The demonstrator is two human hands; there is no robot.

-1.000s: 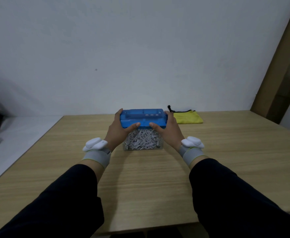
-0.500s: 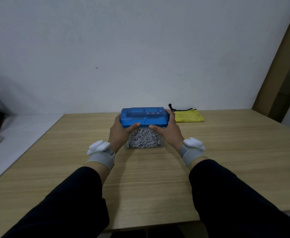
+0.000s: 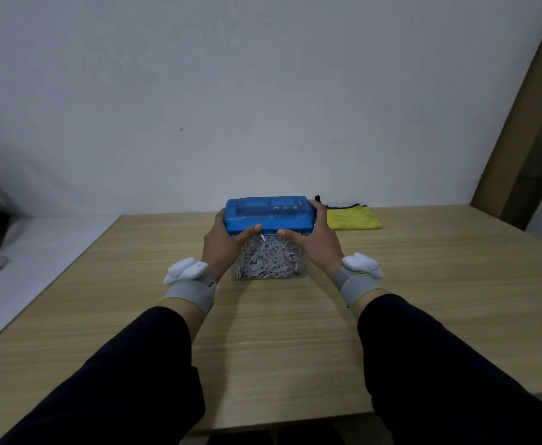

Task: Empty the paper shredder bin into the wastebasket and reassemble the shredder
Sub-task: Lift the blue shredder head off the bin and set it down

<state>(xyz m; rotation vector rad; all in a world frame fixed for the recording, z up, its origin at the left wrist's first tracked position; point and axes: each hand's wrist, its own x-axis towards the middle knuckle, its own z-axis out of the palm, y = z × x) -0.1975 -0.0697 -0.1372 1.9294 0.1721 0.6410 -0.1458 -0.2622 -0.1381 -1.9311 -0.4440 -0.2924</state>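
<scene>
A small paper shredder stands near the middle of a wooden surface (image 3: 423,300). Its blue top (image 3: 269,213) sits on a clear bin (image 3: 271,261) filled with white paper shreds (image 3: 268,258). The left hand (image 3: 223,248) has its grip clamped on the left end of the blue top, thumb along the front edge; the right hand (image 3: 316,244) has its grip clamped on the right end likewise. Each wrist carries a grey band with a white device. A yellow pouch (image 3: 353,217) lies just beyond the right hand, near the wall (image 3: 263,91).
</scene>
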